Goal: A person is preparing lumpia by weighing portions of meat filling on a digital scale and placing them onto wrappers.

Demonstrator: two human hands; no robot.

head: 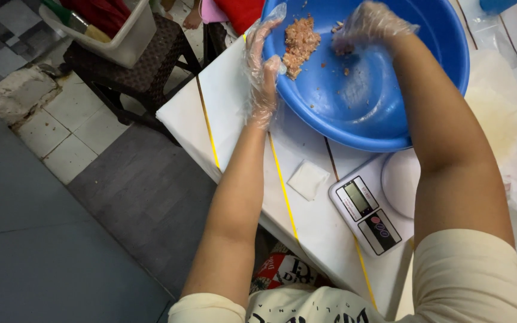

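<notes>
A person's gloved left hand (262, 72) grips the rim of a blue basin (378, 113) on the white table (240, 113). The gloved right hand (363, 27), arm outstretched, closes on minced meat (299, 43) inside.

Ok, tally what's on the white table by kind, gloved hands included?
Round blue plastic basin: 1
Lump of pinkish minced filling: 1
White digital kitchen scale: 1
Small white square wrapper: 1
Hands in clear plastic gloves: 2, left hand, right hand
Total: 6
</notes>
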